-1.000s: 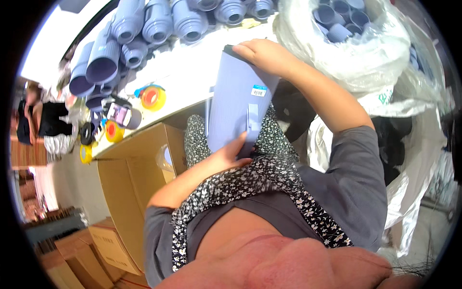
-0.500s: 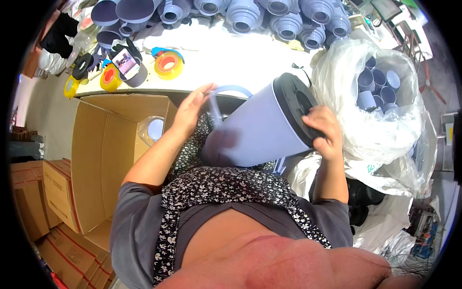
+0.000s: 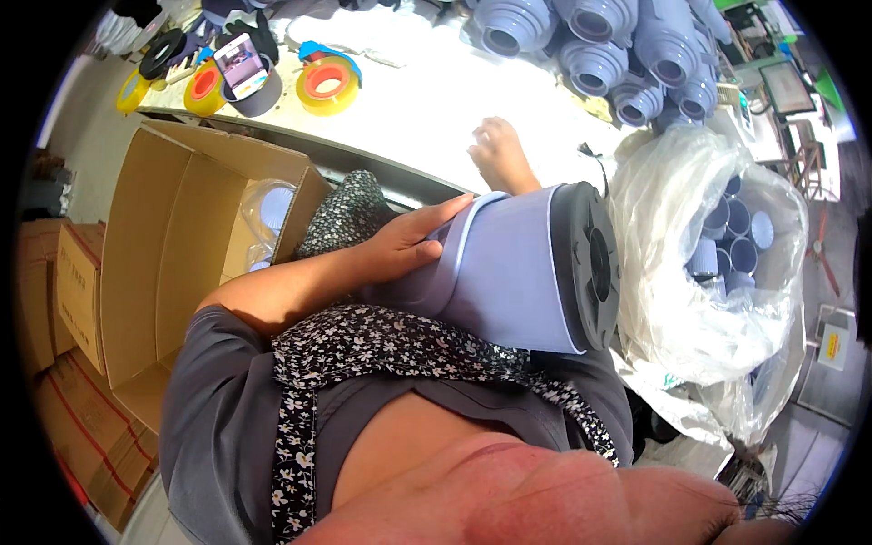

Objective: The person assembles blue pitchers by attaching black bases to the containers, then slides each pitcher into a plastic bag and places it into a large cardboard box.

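Observation:
A tapered lavender plastic container (image 3: pixel 518 263) lies on its side across my lap. Its wide end is capped by a black piece (image 3: pixel 595 263) with a round central hole, facing right. Around the narrower part runs a lavender ring (image 3: pixel 457 250). My left hand (image 3: pixel 409 241) grips the container there, fingers along the ring and thumb apart. Beyond the container, my right hand (image 3: pixel 498 150) is over the bright white tabletop (image 3: pixel 427 118). Its fingers look bent, but blur and glare hide whether they hold anything. The container covers part of the right forearm.
An open cardboard box (image 3: pixel 163 263) with wrapped lavender parts stands at left, beside stacked cartons (image 3: pixel 82 300). Tape rolls (image 3: pixel 327 84) and a phone (image 3: pixel 241 68) sit on the table. Lavender stepped parts (image 3: pixel 595 68) are piled behind. At right is a clear bag (image 3: pixel 672 309) of lavender cups (image 3: pixel 738 218).
The lavender ring, loose by my left hand before, now sits around the container. The container's black end has turned more to the right. My right hand has left it and moved over the table.

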